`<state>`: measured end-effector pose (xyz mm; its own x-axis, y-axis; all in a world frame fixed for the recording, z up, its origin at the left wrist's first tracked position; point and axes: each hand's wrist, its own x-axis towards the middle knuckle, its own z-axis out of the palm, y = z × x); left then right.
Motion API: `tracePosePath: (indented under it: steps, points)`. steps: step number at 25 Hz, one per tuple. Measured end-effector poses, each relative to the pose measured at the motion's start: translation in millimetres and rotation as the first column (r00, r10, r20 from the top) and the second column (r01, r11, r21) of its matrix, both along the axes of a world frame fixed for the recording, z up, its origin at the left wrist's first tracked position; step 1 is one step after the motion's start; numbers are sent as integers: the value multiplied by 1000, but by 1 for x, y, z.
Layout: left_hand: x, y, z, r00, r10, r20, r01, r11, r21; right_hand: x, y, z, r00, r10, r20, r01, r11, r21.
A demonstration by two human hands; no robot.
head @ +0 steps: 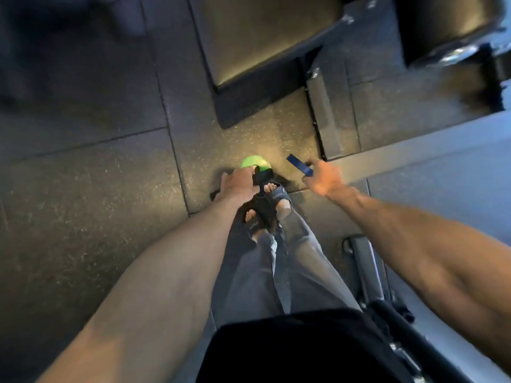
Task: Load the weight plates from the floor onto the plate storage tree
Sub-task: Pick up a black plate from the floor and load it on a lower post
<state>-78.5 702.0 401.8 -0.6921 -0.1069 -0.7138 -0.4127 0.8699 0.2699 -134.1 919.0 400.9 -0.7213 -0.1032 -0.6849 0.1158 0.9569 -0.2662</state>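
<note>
green plate (253, 161), blue plate (299, 165), speckled floor (83, 203)

Dark speckled rubber floor (83, 189) ran across the whole scene, seams cutting it into big tiles. Far centre, a black padded block (262, 37) sat on it, and a second black padded block (442, 20) sat far right. Between them lay a flat grey metal bar (326, 114). Near centre, two black slide sandals (278, 196) stood on the tiles. A bright green round object (253, 161) showed just beyond the toes; whether it touched the floor was unclear.
</note>
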Motion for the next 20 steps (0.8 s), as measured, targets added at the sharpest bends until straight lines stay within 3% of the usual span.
tracePosePath:
  steps: [6, 10, 15, 20]
  points:
    - [-41, 68, 62, 954, -292, -63, 292, 956, -2, 33, 80, 78, 950, -306, -63, 305, 952, -27]
    - [-81, 136, 80, 848, -517, -117, 515, 856, -45, 60, 142, 91, 849, -519, -97, 507, 853, -122]
    - [-110, 252, 93, 700, -701, -133, 705, 709, -29, 75, 224, 98, 637, -767, -83, 739, 637, -219]
    - [-141, 391, 97, 549, -828, -112, 829, 557, -55, 71, 324, 101, 488, -871, -58, 825, 482, -295]
